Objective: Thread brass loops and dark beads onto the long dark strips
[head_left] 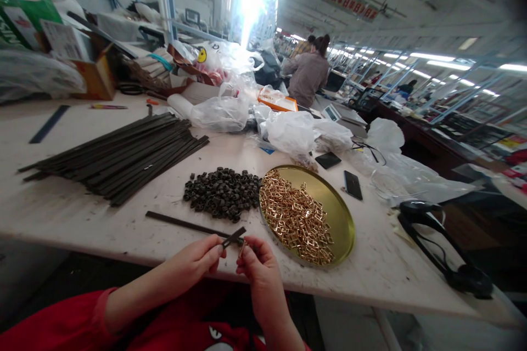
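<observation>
My left hand (202, 256) is closed, pinching a short dark strip (234, 236) between thumb and fingers near the table's front edge. Close beside it, my right hand (260, 264) pinches a small gold buckle (242, 248) at the strip; whether the strip passes through it is too small to tell. A long dark strip (177, 220) lies on the table just behind the left hand. Beyond the hands is a heap of small black loops (222, 193). To the right, a round gold tray (343, 214) holds a pile of gold buckles (294, 216).
A bundle of long dark strips (123, 156) lies at the left. Plastic bags (288, 129) and an orange-edged box (278, 100) crowd the back. A phone (353, 185) and black headphones (444, 252) lie at the right. Another person (308, 77) is farther off.
</observation>
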`<state>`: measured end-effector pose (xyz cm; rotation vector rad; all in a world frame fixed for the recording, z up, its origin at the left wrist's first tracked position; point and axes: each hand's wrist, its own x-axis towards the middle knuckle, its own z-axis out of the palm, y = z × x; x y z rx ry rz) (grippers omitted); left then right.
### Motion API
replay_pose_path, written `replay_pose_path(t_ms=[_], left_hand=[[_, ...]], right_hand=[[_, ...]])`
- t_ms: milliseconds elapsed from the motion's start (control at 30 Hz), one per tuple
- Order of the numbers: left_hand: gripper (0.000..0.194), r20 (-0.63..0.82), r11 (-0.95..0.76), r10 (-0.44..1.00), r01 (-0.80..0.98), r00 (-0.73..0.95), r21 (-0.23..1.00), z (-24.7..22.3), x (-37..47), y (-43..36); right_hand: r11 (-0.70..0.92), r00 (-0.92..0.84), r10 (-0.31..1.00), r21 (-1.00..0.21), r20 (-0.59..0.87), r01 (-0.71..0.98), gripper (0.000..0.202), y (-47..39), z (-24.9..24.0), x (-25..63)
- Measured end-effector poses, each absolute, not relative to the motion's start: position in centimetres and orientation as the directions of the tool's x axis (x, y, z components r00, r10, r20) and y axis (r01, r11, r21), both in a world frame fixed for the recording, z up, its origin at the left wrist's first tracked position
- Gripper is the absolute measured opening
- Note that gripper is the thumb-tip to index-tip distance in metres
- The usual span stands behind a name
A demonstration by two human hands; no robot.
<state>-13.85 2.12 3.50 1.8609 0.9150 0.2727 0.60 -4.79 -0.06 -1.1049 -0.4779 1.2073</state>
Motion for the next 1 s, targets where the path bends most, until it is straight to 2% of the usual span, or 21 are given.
replay_pose_path(t_ms=[133,300,367,500,700,867,1000], left_hand=[[0.028,-0.165,-0.348,0.690,0.523,0.705,0.778,3.6,-14.8,1.8],[0.027,-0.094,-0.407,0.673,0.473,0.734,0.781,3.4,-14.5,1.4],[0.023,-0.097,-0.362,0.670,0.438,0.736,0.823,3.6,-14.2,1.1],[0.015,-0.166,-0.179,0.663,0.370,0.730,0.912,3.8,-14.0,0.7],[0.026,-0.268,0.060,0.632,0.300,0.727,0.952,3.3,-14.3,0.7],[0.031,-0.314,0.140,0.647,0.296,0.695,0.945,2.6,-14.2,1.1],[0.030,-0.340,0.217,0.624,0.261,0.704,0.941,2.2,-14.2,1.3]], right_hand=[[-0.035,0.320,0.875,-0.708,-0.363,-0.705,0.036,-4.8,0.6,0.2],[-0.101,0.200,0.891,-0.610,-0.406,-0.786,0.035,-5.3,0.6,-1.1],[-0.108,0.180,0.913,-0.642,-0.366,-0.759,0.031,-5.5,0.3,-1.7],[-0.011,0.240,0.950,-0.789,-0.200,-0.615,0.018,-5.9,0.0,-2.5],[0.002,0.271,0.953,-0.893,-0.135,-0.451,0.019,-6.0,-0.1,-2.7],[0.029,0.386,0.921,-0.974,-0.061,-0.224,0.019,-5.6,-0.6,-2.2],[-0.019,0.331,0.936,-0.958,-0.117,-0.287,0.019,-5.4,-0.6,-2.0]])
